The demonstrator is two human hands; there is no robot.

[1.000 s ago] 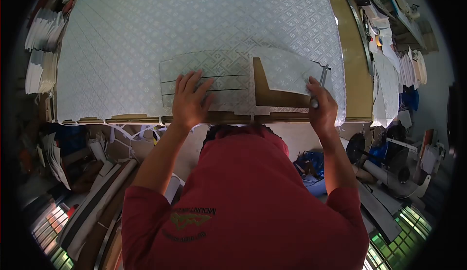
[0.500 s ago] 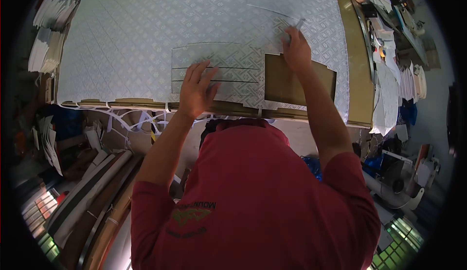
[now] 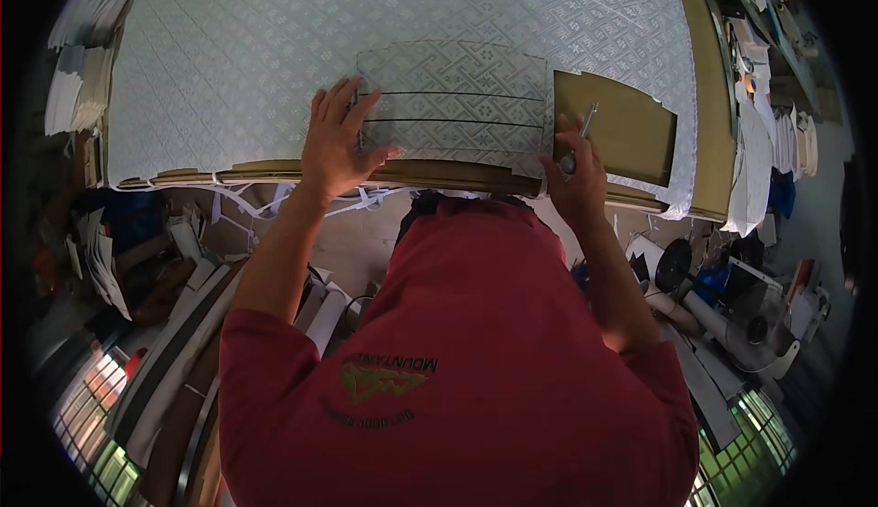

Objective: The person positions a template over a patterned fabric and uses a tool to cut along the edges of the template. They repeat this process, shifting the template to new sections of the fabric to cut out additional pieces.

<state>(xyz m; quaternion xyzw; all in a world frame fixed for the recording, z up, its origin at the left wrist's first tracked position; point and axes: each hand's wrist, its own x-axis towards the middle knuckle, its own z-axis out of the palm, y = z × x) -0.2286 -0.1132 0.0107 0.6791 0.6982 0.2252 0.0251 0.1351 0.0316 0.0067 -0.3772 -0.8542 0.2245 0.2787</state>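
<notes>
Pale patterned fabric [image 3: 238, 59] covers most of the table. On it, near the front edge, lies a clear template [image 3: 457, 107] crossed by two dark lines. My left hand [image 3: 343, 141] rests with fingers spread at the template's left edge. At its lower right corner is my right hand [image 3: 576, 164], its fingers wrapped round a slim metallic cutter or pen [image 3: 591, 121] that points up. Just right of the template, a cut-out opening shows the brown table surface [image 3: 631, 132].
Paper stacks [image 3: 78, 86] stand beyond the table's left side, and more papers [image 3: 754, 155] hang at the right. White straps [image 3: 247, 210] dangle below the front edge. Long rolls [image 3: 178, 361] lean at the lower left, with a fan [image 3: 754, 329] at the lower right.
My right hand has come down from the upper fabric to the template's lower right corner with the tool. My left hand has moved left to the template's edge, and the camera view has shifted.
</notes>
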